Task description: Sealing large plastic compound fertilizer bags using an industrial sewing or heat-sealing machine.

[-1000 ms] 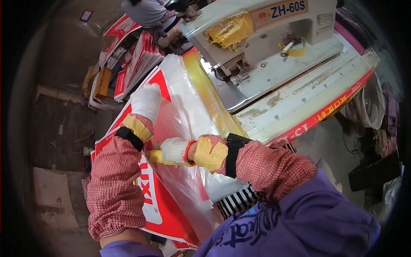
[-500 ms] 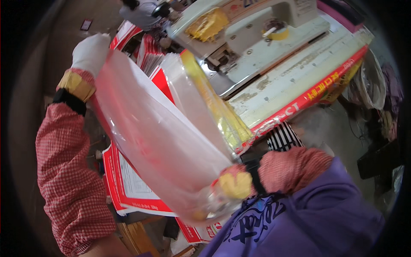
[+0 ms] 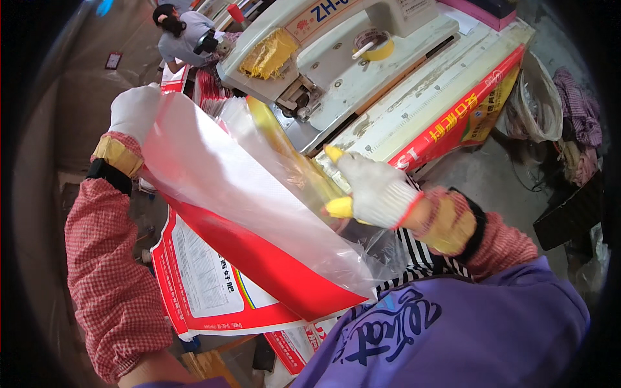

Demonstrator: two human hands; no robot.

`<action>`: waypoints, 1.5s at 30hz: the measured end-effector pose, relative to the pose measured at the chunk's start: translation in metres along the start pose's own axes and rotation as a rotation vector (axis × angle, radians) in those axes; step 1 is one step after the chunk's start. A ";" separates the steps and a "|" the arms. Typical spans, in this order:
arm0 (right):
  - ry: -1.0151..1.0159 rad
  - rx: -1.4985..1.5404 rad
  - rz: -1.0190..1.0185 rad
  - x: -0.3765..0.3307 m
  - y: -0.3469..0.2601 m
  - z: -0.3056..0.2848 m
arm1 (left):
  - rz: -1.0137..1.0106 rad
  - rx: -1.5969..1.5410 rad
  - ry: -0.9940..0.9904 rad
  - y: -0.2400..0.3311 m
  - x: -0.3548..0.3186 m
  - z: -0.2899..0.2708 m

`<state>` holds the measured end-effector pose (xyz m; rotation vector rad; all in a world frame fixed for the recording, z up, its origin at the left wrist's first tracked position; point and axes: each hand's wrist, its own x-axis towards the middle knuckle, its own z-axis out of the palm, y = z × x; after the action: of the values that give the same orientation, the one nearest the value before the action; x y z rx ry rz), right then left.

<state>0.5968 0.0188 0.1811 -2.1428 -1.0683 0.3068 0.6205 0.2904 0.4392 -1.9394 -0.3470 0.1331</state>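
Left hand [image 3: 134, 111] is clenched, right fingers [image 3: 340, 207] spread.

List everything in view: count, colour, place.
machine: one, grey, top centre
cloth pad: one, yellow, on machine
tape roll: one, yellow, on machine
worktable: one, whitish, right of centre
held sack: one, red and white, centre
other sacks: at least two, red and white, below it
plastic film: count unclear, clear and yellow, beside it
bag: one, whitish, right
co-worker: one, grey top, upper left
sweatshirt: one, purple, lower right
sleeves: two, red checked, on forearms
left hand: one, white glove, gripping held sack
right hand: one, white glove with yellow fingertips, near film
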 end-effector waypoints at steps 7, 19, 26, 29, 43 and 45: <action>0.099 0.697 0.008 0.005 -0.035 0.019 | 0.046 0.025 0.042 0.007 0.001 0.002; -0.446 0.405 0.089 0.035 -0.054 0.019 | 0.093 -0.024 0.003 0.003 0.001 -0.004; -0.016 0.481 -0.253 0.022 -0.106 0.058 | 0.024 -0.148 0.021 -0.024 0.083 0.086; -0.065 0.435 -0.148 0.021 -0.075 0.042 | -0.227 -0.620 0.220 0.130 0.076 0.065; -0.158 1.316 0.822 -0.079 0.047 0.020 | 0.255 -0.936 0.683 0.221 0.029 0.122; -0.080 1.473 0.872 -0.077 0.031 0.006 | 0.268 -0.980 0.828 0.218 0.028 0.118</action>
<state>0.5636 -0.0500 0.1478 -1.0354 0.2502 1.1370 0.6560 0.3274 0.1949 -2.7605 0.5053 -0.7893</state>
